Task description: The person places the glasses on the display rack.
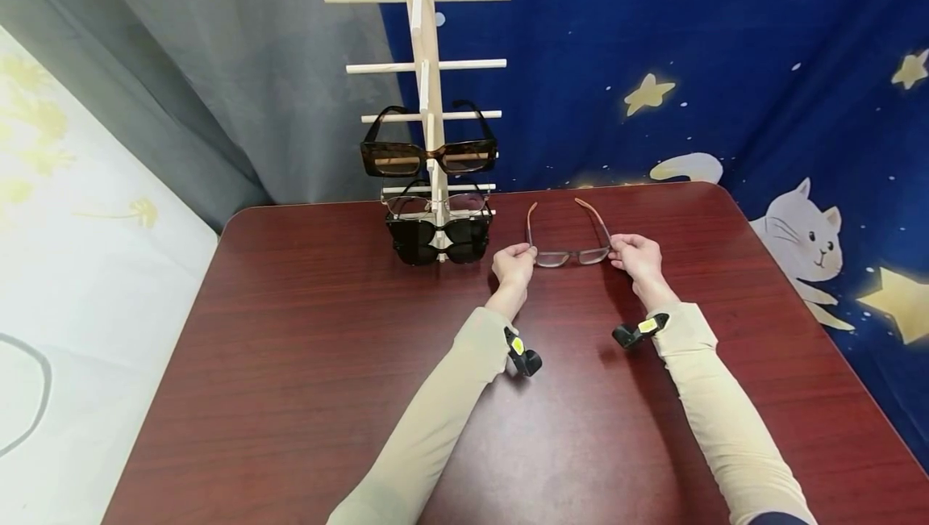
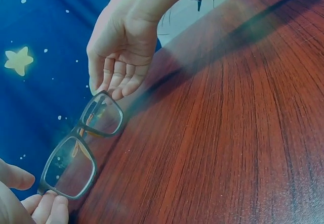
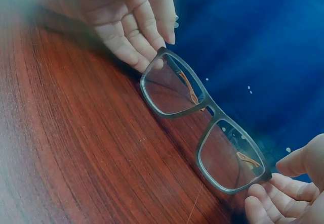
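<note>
Both hands hold a pair of eyeglasses [image 1: 572, 256] with a dark frame, clear lenses and orange-brown temples. The left hand [image 1: 514, 264] pinches the frame's left outer corner between thumb and fingers. At the opposite corner, the right hand [image 1: 636, 257] pinches the frame the same way. The temples are unfolded and point toward the back of the table. In the right wrist view the eyeglasses [image 3: 210, 107] slant across the picture, with a hand at each end. The left wrist view shows the lenses facing the camera and the right hand [image 2: 124, 52] at the far corner.
Left of the hands stands a wooden display rack [image 1: 426, 49] with several crossbars. It carries brown tortoiseshell sunglasses [image 1: 395, 159], thin-rimmed glasses [image 1: 467, 202] and black sunglasses [image 1: 415, 243] low down. The reddish-brown table [image 1: 305, 364] ends at a blue patterned curtain [image 1: 617, 41].
</note>
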The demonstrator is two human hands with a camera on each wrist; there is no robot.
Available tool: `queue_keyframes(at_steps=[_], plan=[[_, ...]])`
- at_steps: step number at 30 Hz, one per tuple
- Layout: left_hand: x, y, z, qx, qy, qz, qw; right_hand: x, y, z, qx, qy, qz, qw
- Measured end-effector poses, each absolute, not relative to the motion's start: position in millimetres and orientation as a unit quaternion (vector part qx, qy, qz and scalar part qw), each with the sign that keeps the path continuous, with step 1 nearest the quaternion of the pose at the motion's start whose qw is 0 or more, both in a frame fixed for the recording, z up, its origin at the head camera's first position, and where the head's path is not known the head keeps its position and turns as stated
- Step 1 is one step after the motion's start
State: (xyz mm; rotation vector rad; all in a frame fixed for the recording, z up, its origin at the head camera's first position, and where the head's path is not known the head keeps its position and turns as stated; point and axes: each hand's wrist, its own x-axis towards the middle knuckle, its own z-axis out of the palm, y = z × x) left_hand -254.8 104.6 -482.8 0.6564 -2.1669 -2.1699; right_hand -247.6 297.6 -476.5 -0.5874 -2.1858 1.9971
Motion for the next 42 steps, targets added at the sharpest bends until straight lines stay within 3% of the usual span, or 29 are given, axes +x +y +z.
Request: queue_keyframes(at_steps=[15, 25, 32, 42], plan=[[-250.4, 107.7, -477.3, 0.209, -0.658, -0.723, 0.028, -241.2, 295.6, -469.6, -0.225, -0.730, 0.643, 0.056], [-245.7, 108.4, -466.3, 0.190, -0.627, -0.755, 0.033, -226.8, 296.4, -455.0, -0.193, -0.697, 0.685, 0.096], [-239.5, 106.2, -453.0, 0.146, -0.608, -0.780, 0.036, -245.7, 334.7, -498.9, -0.128, -0.658, 0.729, 0.138], [-228.4, 103.4, -420.4, 0.100, -0.593, -0.799, 0.033, -206.9, 307.4, -424.5, -0.100, -0.617, 0.763, 0.166]])
